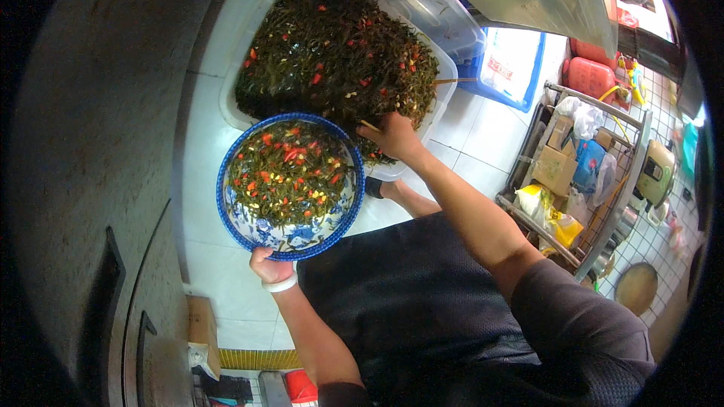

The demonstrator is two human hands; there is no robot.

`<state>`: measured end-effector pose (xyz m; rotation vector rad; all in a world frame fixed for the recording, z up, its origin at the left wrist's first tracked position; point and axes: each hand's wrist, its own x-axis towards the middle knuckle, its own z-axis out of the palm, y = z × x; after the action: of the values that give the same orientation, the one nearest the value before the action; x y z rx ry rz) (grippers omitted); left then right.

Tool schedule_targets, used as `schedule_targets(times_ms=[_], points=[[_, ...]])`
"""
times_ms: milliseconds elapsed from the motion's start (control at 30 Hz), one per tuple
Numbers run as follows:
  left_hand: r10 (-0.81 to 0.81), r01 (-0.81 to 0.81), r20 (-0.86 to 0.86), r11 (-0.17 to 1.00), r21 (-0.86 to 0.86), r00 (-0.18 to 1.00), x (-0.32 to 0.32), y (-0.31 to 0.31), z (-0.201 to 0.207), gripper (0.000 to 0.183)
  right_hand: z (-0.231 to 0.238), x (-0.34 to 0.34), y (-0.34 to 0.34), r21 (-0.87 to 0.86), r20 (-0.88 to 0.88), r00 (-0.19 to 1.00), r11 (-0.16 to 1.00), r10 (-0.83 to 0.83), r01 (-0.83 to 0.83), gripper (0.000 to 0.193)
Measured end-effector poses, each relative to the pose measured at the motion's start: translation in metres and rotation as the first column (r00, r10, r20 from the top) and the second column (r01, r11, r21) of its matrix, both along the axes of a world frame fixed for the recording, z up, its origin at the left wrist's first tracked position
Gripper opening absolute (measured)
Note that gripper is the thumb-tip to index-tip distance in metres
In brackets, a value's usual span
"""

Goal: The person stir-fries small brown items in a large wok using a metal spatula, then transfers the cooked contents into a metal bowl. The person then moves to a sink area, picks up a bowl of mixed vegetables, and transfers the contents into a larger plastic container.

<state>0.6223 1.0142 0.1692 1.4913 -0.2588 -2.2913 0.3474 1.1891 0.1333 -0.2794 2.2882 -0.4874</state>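
My left hand (273, 265) grips the near rim of a round blue-and-white patterned dish (302, 237). Shredded dark green seaweed (290, 173), mixed with red chili pieces and pale yellow bits, is heaped on it. The dish is held over the near left edge of a clear plastic tub (228, 94), which holds much more of the same seaweed mix (324, 53). At the tub's near right side, my right hand (398, 137) is closed around a wooden chopstick (369, 126); only a short end shows. Its fingertips are partly hidden against the seaweed.
Another thin wooden stick (455, 81) crosses the tub's right rim. A blue-edged container (520, 68) stands beyond. To the right, a metal rack (520, 215) holds bags and boxes, near red gas cylinders (592, 75). A metal cabinet (98, 143) lines the left.
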Motion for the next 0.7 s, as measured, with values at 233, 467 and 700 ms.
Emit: schedule_targets(times_ms=[233,467,700], points=[[-0.009,0.008,0.056,1.0,0.011,0.998,-0.007,0.001,0.007,0.067,-0.008,-0.001,-0.008,0.032,-0.047,0.999,0.999,0.002,0.0,0.041],[-0.028,0.028,0.094,1.0,0.003,0.995,-0.012,0.001,0.011,0.066,-0.035,0.001,-0.018,-0.08,-0.184,0.973,0.989,-0.137,0.124,0.039],[-0.01,0.012,0.105,1.0,-0.017,0.994,-0.01,0.001,0.007,0.064,-0.03,-0.002,-0.001,-0.124,-0.165,0.983,0.991,-0.079,0.058,0.03]])
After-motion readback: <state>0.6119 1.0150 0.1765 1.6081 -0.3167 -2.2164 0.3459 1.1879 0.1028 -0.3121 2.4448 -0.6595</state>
